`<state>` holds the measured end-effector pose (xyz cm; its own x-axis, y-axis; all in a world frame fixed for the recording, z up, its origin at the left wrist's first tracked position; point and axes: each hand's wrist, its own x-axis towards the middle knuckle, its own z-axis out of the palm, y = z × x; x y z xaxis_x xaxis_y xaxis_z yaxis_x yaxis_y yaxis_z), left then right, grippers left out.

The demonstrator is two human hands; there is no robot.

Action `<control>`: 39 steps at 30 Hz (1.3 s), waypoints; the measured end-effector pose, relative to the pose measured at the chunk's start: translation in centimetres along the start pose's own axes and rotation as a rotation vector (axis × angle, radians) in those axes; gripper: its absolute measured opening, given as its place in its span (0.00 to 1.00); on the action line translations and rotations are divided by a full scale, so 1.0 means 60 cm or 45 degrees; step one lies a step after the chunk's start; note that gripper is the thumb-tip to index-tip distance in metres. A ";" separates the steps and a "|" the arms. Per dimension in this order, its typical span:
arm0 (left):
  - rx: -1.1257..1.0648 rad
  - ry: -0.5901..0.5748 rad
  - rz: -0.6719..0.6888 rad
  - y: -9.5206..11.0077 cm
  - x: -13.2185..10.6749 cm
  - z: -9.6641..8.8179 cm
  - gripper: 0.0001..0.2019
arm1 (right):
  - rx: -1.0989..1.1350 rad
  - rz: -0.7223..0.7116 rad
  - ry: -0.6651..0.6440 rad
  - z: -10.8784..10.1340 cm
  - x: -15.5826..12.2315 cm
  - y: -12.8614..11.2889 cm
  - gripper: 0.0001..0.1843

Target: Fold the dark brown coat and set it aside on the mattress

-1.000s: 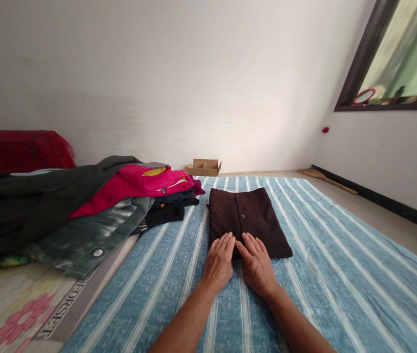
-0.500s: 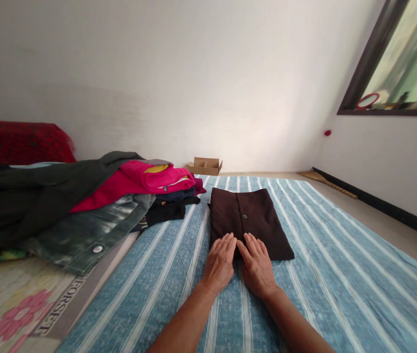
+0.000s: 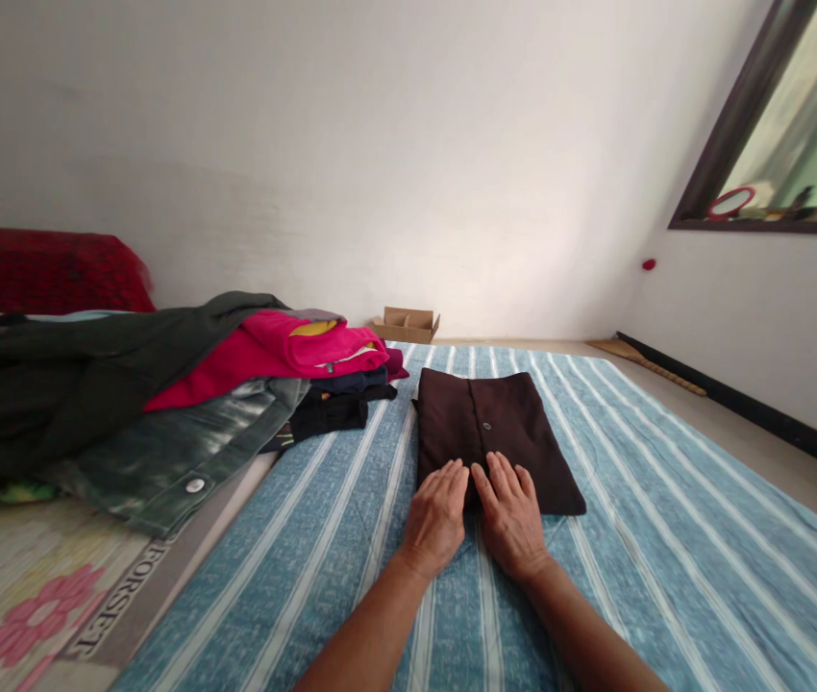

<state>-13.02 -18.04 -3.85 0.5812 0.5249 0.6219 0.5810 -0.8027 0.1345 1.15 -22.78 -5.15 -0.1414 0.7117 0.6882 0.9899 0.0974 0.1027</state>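
A folded dark brown shirt [image 3: 495,428] with a small button lies on the blue striped bedsheet [image 3: 654,567] in front of me. My left hand [image 3: 437,519] rests flat, fingers stretched out, on the shirt's near edge. My right hand [image 3: 513,519] lies flat right beside it, fingers also out, pressing the same near edge. The two hands almost touch at the thumbs. Neither hand holds anything.
A heap of clothes [image 3: 163,404] sits to the left: a dark green jacket, a pink garment, a denim piece, dark folded items. A floral mat [image 3: 26,596] lies at lower left. A small cardboard box [image 3: 408,325] stands by the far wall. A window [image 3: 790,144] is upper right.
The view has shifted slightly, so everything sits a little to the right. Both hands stay flat on the shirt's near edge.
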 end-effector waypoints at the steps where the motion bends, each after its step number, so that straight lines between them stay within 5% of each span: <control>1: 0.006 0.004 0.004 0.000 0.001 -0.001 0.26 | -0.014 0.011 0.006 0.001 0.002 0.000 0.24; 30: 0.125 0.024 0.087 -0.010 0.000 -0.003 0.28 | -0.008 0.081 0.023 0.008 0.016 -0.011 0.21; 39: 0.084 -0.152 -0.094 -0.008 -0.003 -0.018 0.37 | 0.055 0.100 -0.004 0.010 0.014 -0.010 0.22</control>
<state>-14.02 -18.07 -3.19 0.5966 0.6150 0.5156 0.6587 -0.7422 0.1231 0.47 -21.80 -5.08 -0.0635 0.7205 0.6905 0.9973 0.0714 0.0172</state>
